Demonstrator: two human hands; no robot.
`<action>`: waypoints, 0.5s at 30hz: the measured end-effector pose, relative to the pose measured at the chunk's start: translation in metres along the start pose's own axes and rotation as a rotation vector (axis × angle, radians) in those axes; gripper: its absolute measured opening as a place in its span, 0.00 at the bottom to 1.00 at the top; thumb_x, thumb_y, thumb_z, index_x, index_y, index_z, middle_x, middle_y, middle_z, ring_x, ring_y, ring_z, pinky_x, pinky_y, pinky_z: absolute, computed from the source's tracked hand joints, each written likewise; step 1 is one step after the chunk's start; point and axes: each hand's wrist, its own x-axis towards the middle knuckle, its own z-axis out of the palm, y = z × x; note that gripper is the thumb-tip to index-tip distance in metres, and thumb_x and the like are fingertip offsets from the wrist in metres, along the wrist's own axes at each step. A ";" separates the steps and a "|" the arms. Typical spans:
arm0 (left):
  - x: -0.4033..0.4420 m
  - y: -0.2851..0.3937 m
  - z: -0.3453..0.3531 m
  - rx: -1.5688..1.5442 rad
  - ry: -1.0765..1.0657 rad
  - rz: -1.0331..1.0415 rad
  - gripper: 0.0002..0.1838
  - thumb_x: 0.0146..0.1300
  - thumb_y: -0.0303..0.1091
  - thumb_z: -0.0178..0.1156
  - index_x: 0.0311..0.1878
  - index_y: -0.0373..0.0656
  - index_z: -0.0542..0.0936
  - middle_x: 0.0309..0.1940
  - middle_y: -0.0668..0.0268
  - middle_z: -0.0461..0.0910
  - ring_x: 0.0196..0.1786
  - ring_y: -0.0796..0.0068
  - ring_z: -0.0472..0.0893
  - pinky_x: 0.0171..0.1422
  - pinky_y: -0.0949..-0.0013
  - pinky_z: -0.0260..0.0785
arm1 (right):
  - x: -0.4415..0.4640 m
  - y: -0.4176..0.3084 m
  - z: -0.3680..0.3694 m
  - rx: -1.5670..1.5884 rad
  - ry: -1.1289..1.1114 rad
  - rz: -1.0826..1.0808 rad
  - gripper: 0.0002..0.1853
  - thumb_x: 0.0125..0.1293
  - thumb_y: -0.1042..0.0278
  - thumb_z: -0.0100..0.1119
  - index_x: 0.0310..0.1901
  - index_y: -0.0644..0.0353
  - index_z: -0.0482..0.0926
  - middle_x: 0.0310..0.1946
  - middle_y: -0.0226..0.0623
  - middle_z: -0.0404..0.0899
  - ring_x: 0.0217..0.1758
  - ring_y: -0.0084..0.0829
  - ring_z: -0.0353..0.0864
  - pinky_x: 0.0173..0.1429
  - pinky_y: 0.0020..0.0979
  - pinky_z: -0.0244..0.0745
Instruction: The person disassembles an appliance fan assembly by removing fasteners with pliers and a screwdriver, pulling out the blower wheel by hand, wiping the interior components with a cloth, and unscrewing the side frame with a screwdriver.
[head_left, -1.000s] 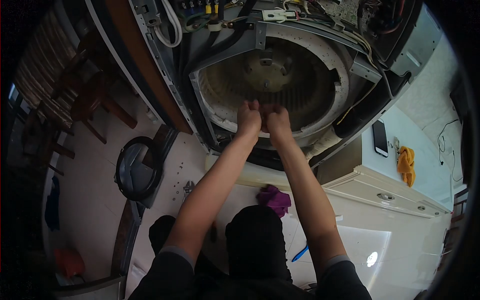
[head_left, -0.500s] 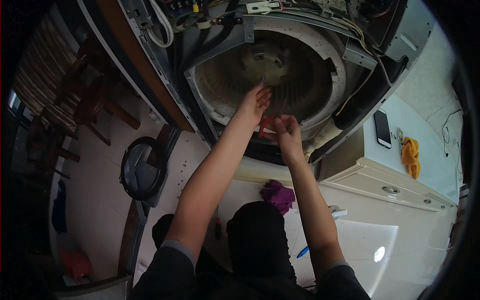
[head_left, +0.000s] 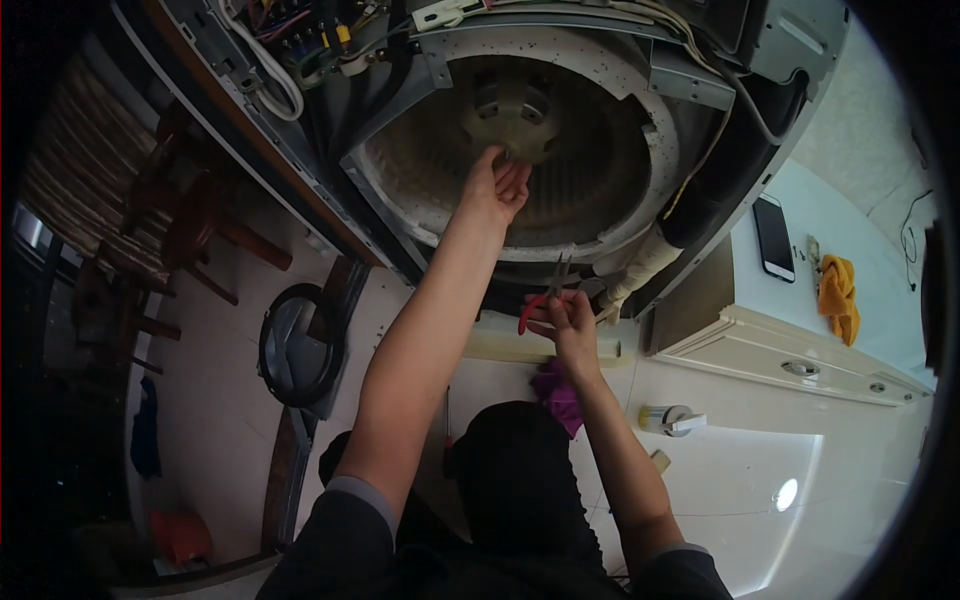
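The thumb and fingers of the left hand (head_left: pixel 499 190) are partly curled at the centre of the fan hub (head_left: pixel 518 130), which seems to be touched at its tip; whether anything is pinched there cannot be told. By the right hand (head_left: pixel 573 322), a pair of red-handled pliers (head_left: pixel 538 303) is gripped, its handles held between thumb and fingers and its 2 tips parted slightly. Its long axis is aimed away from the body, towards the near edge of the housing ring (head_left: pixel 660 150). From the pliers, the hub is found farther out and to the left, well apart from the tips, so the left hand is placed much nearer to it than the right. Around the left hand, the ribbed fan wheel (head_left: pixel 420 172) is enclosed by the ring. Just beside and beyond the right hand, a pale wrapped pipe (head_left: pixel 640 265) is seen. Closer to the body than the right hand, a purple cloth (head_left: pixel 560 398) is partly hidden by the forearm. Farther to that hand's right, a phone (head_left: pixel 773 238) and an orange cloth (head_left: pixel 838 300) are laid on a counter (head_left: pixel 885 300). Well to the left hand's left, a black ring (head_left: pixel 266 350) is left lower down.
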 end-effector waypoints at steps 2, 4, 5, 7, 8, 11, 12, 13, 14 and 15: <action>0.002 0.002 0.001 -0.006 0.023 -0.010 0.24 0.54 0.48 0.67 0.45 0.39 0.74 0.42 0.61 0.81 0.41 0.69 0.81 0.37 0.71 0.67 | -0.002 0.003 0.000 -0.001 0.001 0.007 0.08 0.75 0.69 0.41 0.49 0.63 0.62 0.49 0.49 0.78 0.49 0.37 0.81 0.52 0.38 0.80; 0.003 0.004 0.001 -0.015 0.029 -0.036 0.24 0.54 0.48 0.67 0.43 0.37 0.74 0.42 0.58 0.80 0.41 0.67 0.81 0.36 0.70 0.69 | -0.004 0.005 0.000 -0.005 0.004 0.011 0.08 0.75 0.69 0.41 0.49 0.63 0.62 0.49 0.49 0.78 0.49 0.37 0.81 0.52 0.38 0.80; 0.004 0.005 0.002 -0.013 0.030 -0.036 0.24 0.54 0.48 0.67 0.43 0.37 0.74 0.42 0.58 0.80 0.41 0.67 0.81 0.36 0.70 0.69 | -0.004 0.006 0.000 -0.011 0.007 0.011 0.08 0.75 0.69 0.41 0.49 0.63 0.62 0.49 0.50 0.78 0.49 0.37 0.81 0.52 0.38 0.80; 0.007 0.005 0.004 -0.029 0.050 -0.046 0.25 0.53 0.49 0.67 0.41 0.36 0.73 0.40 0.57 0.79 0.40 0.65 0.81 0.36 0.70 0.71 | -0.006 0.010 0.000 -0.011 0.009 0.011 0.08 0.75 0.69 0.41 0.49 0.63 0.62 0.49 0.50 0.78 0.49 0.37 0.81 0.52 0.38 0.80; 0.009 0.006 0.005 -0.029 0.049 -0.046 0.25 0.53 0.49 0.67 0.41 0.36 0.73 0.40 0.57 0.79 0.40 0.65 0.81 0.36 0.70 0.71 | -0.007 0.012 0.000 -0.013 0.009 0.011 0.07 0.75 0.69 0.41 0.49 0.63 0.62 0.49 0.50 0.78 0.49 0.37 0.81 0.52 0.39 0.81; 0.009 0.008 0.007 -0.021 0.091 -0.042 0.26 0.51 0.50 0.68 0.39 0.36 0.72 0.37 0.57 0.78 0.39 0.63 0.81 0.35 0.69 0.73 | -0.009 0.016 0.000 -0.028 0.022 0.013 0.07 0.75 0.69 0.41 0.48 0.62 0.62 0.49 0.50 0.78 0.49 0.37 0.81 0.51 0.39 0.81; 0.008 0.008 0.008 -0.005 0.096 -0.040 0.26 0.51 0.50 0.68 0.39 0.37 0.71 0.36 0.57 0.77 0.38 0.62 0.80 0.36 0.68 0.74 | -0.009 0.016 0.000 -0.030 0.021 0.012 0.07 0.75 0.69 0.41 0.48 0.62 0.62 0.49 0.50 0.78 0.49 0.37 0.81 0.51 0.39 0.81; 0.007 0.009 0.009 0.011 0.101 -0.039 0.27 0.50 0.50 0.69 0.39 0.37 0.71 0.35 0.57 0.77 0.38 0.62 0.80 0.36 0.68 0.74 | -0.010 0.015 -0.001 -0.034 0.019 0.014 0.07 0.75 0.69 0.41 0.48 0.62 0.62 0.49 0.50 0.77 0.49 0.37 0.81 0.51 0.39 0.81; 0.005 0.009 0.010 0.012 0.100 -0.039 0.27 0.50 0.50 0.69 0.39 0.37 0.71 0.35 0.57 0.77 0.38 0.62 0.80 0.36 0.68 0.74 | -0.010 0.015 -0.001 -0.038 0.016 0.016 0.07 0.75 0.69 0.41 0.48 0.62 0.62 0.49 0.50 0.77 0.49 0.37 0.81 0.51 0.39 0.81; 0.005 0.008 0.010 -0.006 0.103 -0.049 0.26 0.51 0.50 0.68 0.40 0.37 0.71 0.37 0.58 0.75 0.39 0.63 0.79 0.37 0.67 0.75 | -0.011 0.015 -0.002 -0.038 0.017 0.016 0.07 0.75 0.69 0.41 0.48 0.62 0.62 0.49 0.50 0.77 0.49 0.37 0.81 0.51 0.39 0.81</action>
